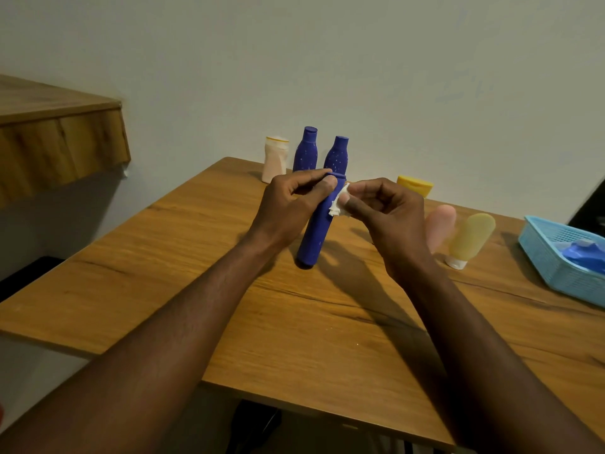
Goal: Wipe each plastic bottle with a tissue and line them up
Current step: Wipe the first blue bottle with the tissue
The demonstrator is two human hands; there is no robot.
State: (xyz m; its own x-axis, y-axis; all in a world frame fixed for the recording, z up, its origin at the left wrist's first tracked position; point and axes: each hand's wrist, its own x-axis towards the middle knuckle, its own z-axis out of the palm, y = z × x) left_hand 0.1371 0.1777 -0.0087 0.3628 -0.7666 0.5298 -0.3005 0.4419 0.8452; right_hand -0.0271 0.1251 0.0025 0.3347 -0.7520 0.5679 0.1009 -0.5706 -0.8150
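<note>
1. Centrally, a tilted blue bottle [316, 231] stands over the middle of the worktop [229, 290], its base seemingly resting on the wood and its top leaning away to the right.
2. Left hand [288, 204]: fingers curled round the bottle's capped top, thumb pressed at the cap.
3. Right hand [386, 214]: fingers pinch a small white tissue [339, 204] against the bottle's upper side.
4. Back row near the wall: pale bottle [275, 160], then two upright blue bottles [305, 150] [337, 155], close together. Pale specks on the blue ones; no print is readable.
5. Right of the hands: a yellow-capped bottle [415, 185] at the back, a pink tube [440, 226] and a yellow tube [471, 237] lying side by side, the yellow one with a white cap.
6. Far right: light blue basket [550, 257], cut by the frame, with a blue item [582, 253] inside.
7. Bare wood runs from the held bottle to the near edge and the slanting left edge. A wooden shelf [59, 132] juts from the wall at left, well apart.
</note>
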